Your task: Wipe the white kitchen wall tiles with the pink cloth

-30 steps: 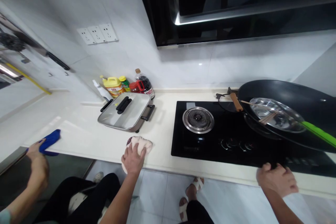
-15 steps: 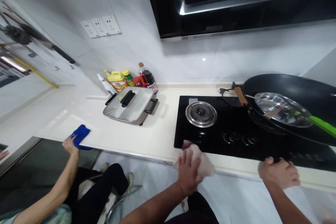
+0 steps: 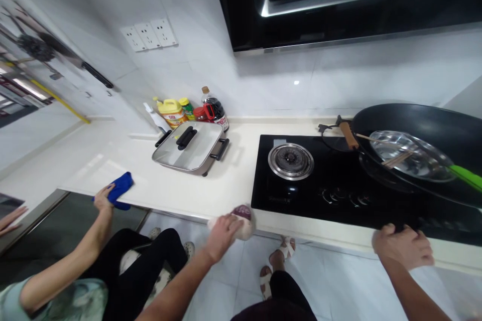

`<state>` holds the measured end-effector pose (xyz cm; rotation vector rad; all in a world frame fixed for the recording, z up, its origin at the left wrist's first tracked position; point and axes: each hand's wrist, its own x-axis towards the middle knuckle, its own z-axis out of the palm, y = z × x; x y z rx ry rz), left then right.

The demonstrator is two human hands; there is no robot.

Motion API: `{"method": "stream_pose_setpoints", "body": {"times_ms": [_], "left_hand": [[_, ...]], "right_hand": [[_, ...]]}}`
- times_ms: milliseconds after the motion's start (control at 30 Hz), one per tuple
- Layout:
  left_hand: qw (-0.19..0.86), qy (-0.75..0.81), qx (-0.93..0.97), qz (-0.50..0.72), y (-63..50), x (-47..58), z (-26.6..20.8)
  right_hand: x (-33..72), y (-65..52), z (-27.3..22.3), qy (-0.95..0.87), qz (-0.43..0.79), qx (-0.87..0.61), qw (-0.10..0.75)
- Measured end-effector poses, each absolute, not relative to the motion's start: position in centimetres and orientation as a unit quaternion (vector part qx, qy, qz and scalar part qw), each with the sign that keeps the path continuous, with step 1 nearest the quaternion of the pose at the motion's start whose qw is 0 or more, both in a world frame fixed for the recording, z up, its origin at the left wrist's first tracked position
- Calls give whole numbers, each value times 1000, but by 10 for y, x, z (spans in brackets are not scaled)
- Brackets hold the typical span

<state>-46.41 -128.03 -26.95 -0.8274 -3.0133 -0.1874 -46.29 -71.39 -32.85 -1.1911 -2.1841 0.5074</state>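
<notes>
My left hand (image 3: pixel 223 236) is closed on a pale cloth (image 3: pixel 246 228) with a purple patch, pressed on the counter's front edge just left of the cooktop (image 3: pixel 316 183). Part of the cloth hangs past the edge. At the right, my right hand (image 3: pixel 404 247) rests on the counter edge in front of the cooktop, fingers loosely bent and apart, with nothing visible in it. Beyond the left hand stands a square electric pan (image 3: pixel 190 148) with a glass lid and black handles.
A wok (image 3: pixel 422 115) holding a metal bowl (image 3: pixel 417 163) and a green-handled utensil sits on the right burner. Bottles (image 3: pixel 216 110) and a yellow jug (image 3: pixel 171 110) stand by the wall. At left, another person's hand (image 3: pixel 103 198) holds a blue cloth (image 3: pixel 121 186). A range hood (image 3: pixel 346 10) hangs above.
My left hand has slid left along the counter edge with the cloth, away from the cooktop's front. My right hand has stayed in place. The view has shifted slightly.
</notes>
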Motion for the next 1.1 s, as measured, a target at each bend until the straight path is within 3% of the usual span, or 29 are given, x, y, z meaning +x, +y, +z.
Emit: {"method": "stream_pose_setpoints", "body": {"times_ms": [167,333,833,1100], "left_hand": [[18,-988,-155,-24,-1350,-473,-256],[48,-994,-94,-2,-1328,-467,-267],[32,-940,-337,-34,-1078,-460,-302],[19,-919,-391,-58,-934,-454,-303]], "right_hand": [[-463,-713,-329,-813,186,-458,307],[-464,-711,-331,-814,183,-461,302],[-466,-728,-309,-817,199,-459,288],[-448,-722,-283,-809,352,-406,239]]}}
